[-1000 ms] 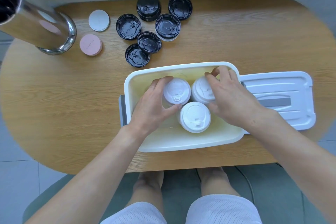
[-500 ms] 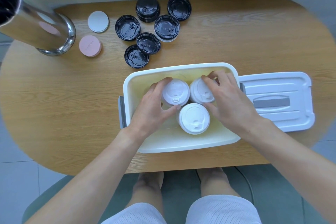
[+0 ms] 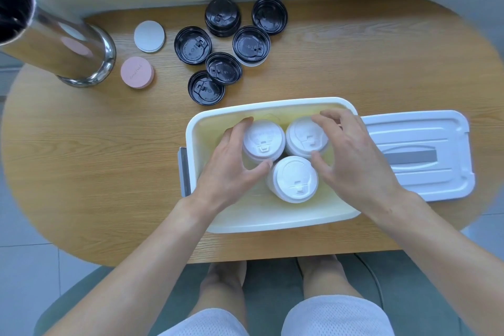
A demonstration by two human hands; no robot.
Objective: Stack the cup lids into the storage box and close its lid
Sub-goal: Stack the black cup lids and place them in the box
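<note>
A white storage box (image 3: 272, 224) sits open at the table's near edge. Inside stand three stacks of white cup lids: a rear left stack (image 3: 263, 140), a rear right stack (image 3: 305, 135) and a front stack (image 3: 296, 179). My left hand (image 3: 231, 169) curls round the rear left stack, thumb at its near side and fingers at its far side. Fingers and thumb of my right hand (image 3: 351, 161) curl round the rear right stack. The box's white lid (image 3: 425, 131) lies flat just right of the box. Several black cup lids (image 3: 223, 68) lie on the table behind the box.
A tall steel cylinder (image 3: 68, 46) stands at the far left. Beside it lie a white round coaster (image 3: 149, 35) and a pink one (image 3: 137, 72). The wooden table (image 3: 95, 158) is oval, and my knees show below its near edge.
Both hands stay round the two rear stacks in the box. My right hand has shifted slightly to the left over its stack. Nothing else has moved.
</note>
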